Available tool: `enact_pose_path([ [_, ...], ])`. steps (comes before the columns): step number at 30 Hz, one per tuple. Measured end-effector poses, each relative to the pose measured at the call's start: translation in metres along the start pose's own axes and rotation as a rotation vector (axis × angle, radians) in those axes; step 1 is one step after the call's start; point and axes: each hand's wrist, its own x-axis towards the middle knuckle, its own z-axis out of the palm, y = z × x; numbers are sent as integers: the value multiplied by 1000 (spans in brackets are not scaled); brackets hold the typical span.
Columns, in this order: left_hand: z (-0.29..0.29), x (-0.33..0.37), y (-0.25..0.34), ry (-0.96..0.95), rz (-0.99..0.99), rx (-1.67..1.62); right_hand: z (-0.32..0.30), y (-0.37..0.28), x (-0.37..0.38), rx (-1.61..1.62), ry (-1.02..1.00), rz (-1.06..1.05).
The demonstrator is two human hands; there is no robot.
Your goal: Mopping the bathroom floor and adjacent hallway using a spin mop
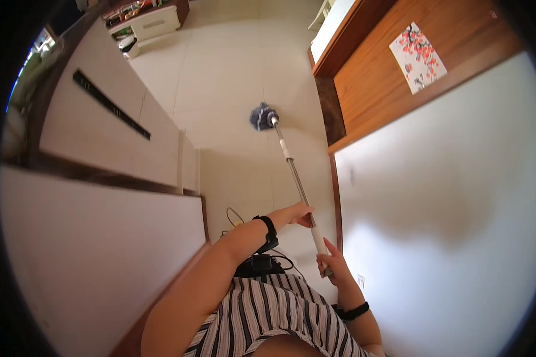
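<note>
A mop point(298, 178) with a thin metal pole slants away from me across the tiled floor. Its dark grey-blue, shaggy head point(262, 117) rests on the tiles ahead. My left hand point(299, 214) is wrapped round the metal pole just above the white grip. Lower down, near my body, my right hand point(335, 265) closes round the white grip point(319, 240) close to its end, with the thumb lying along it. Both wrists carry black bands.
On the left stand a white cabinet point(107, 107) and a white wall point(113, 238). To the right, a wooden door point(363, 101) bears a floral picture point(417, 56), beside a white wall point(435, 196). Further off are a small bin point(128, 46) and a low drawer unit point(155, 25).
</note>
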Motion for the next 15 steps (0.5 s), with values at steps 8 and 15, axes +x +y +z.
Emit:
enact_pose_path([
  [8,-25,14,89,-301,-137,390,-5,-63,56,-406,135,-40],
  [15,-62,42,181,27,-25,472,36,-139,184,-378,40,-239],
])
